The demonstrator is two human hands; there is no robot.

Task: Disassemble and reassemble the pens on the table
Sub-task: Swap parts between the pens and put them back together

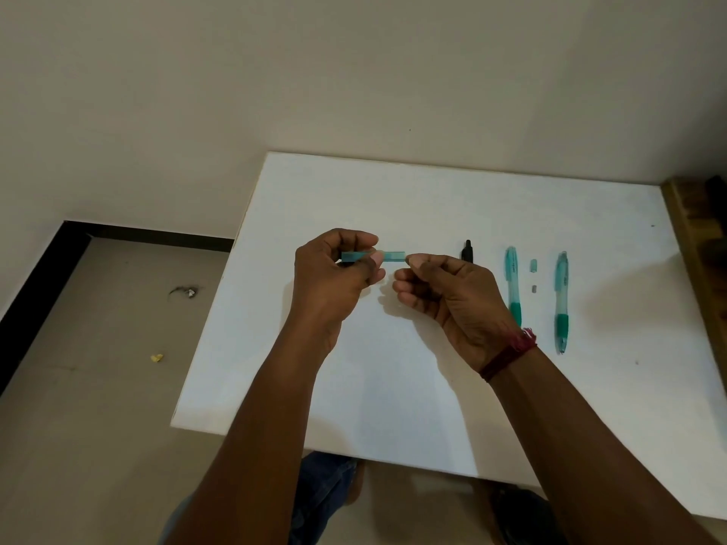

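Observation:
Above the middle of the white table (393, 407), my left hand (334, 277) grips a teal translucent pen barrel (391, 255) held level. My right hand (444, 289) has its thumb and forefinger pinched together at the barrel's right end; whatever they hold is too small to make out. On the table to the right lie a black pen part (467, 251), a teal pen (513, 285), two small loose pieces (534, 266) (534, 288), and a second teal pen (561, 302).
The table's left edge drops to a tiled floor (98, 367) with small scraps on it. A wall runs behind the table. A wooden surface (700, 245) borders the table's right side. My knees show under the near edge.

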